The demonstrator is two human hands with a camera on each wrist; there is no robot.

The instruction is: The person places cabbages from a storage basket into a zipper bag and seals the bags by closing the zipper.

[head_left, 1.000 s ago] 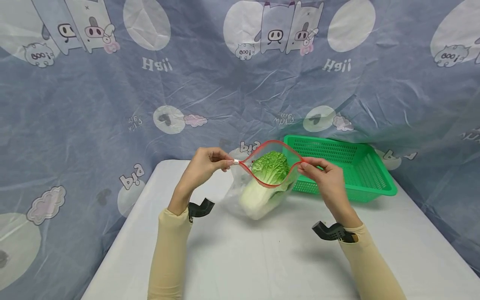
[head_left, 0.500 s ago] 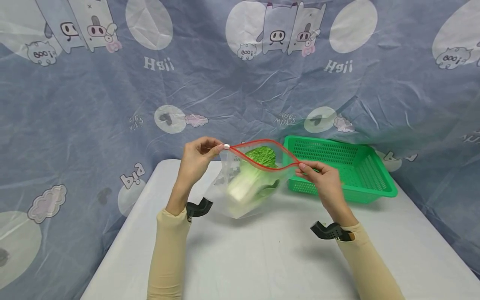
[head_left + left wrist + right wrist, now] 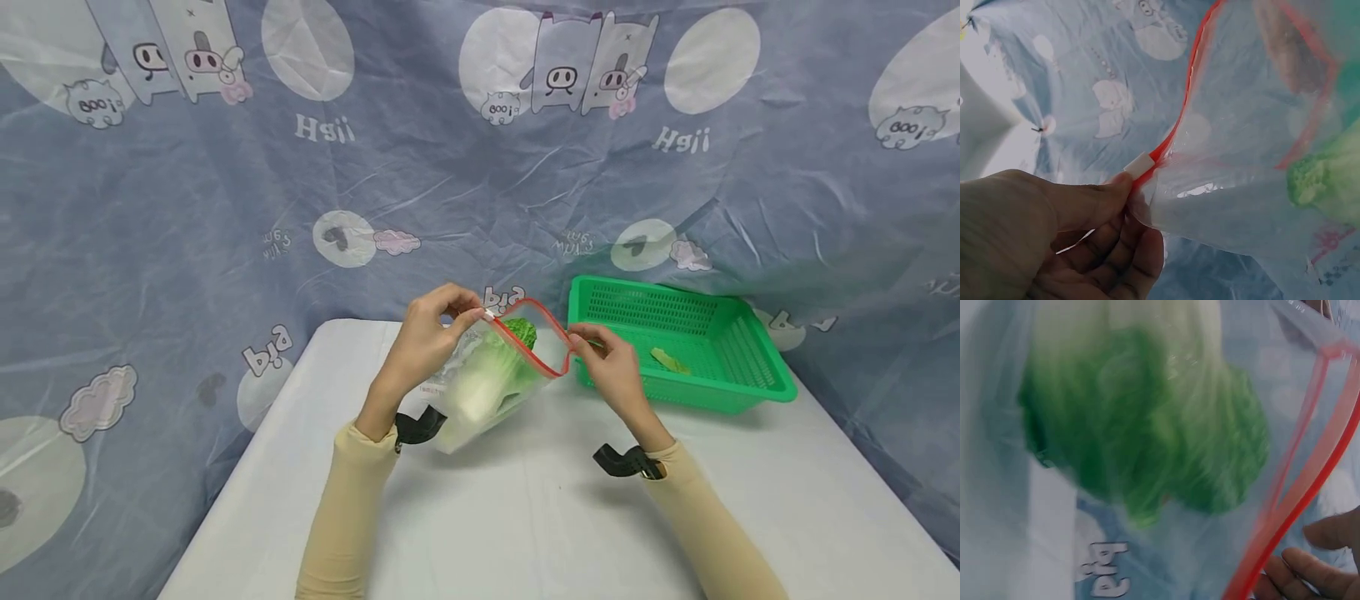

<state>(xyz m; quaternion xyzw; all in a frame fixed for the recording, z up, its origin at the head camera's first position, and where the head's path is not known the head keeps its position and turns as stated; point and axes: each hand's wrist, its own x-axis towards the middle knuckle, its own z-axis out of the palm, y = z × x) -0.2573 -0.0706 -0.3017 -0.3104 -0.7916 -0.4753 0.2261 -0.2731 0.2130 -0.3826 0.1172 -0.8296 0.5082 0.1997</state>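
A clear zip bag [image 3: 491, 379] with a red seal strip [image 3: 542, 342] hangs above the white table [image 3: 540, 517], with a napa cabbage [image 3: 487, 375] inside, leafy end up. My left hand [image 3: 431, 342] pinches the strip's left end at the white slider [image 3: 1139, 165]. My right hand [image 3: 603, 362] pinches the strip's right end beside the green basket [image 3: 750, 367]. In the right wrist view the cabbage's green leaves [image 3: 1147, 437] fill the frame behind the plastic, and the red strip [image 3: 1291, 506] runs down past my right fingertips [image 3: 1310, 575]. The bag's mouth stands partly open.
The green slotted basket sits at the table's back right with a small yellowish piece [image 3: 670, 360] in it. A patterned blue cloth [image 3: 225, 217] hangs behind and around the table. The table's edges lie at left [image 3: 225, 500] and right.
Both hands have drawn closer together and the bag has shifted left and swung so the cabbage tilts. The bag's mouth is narrower than before.
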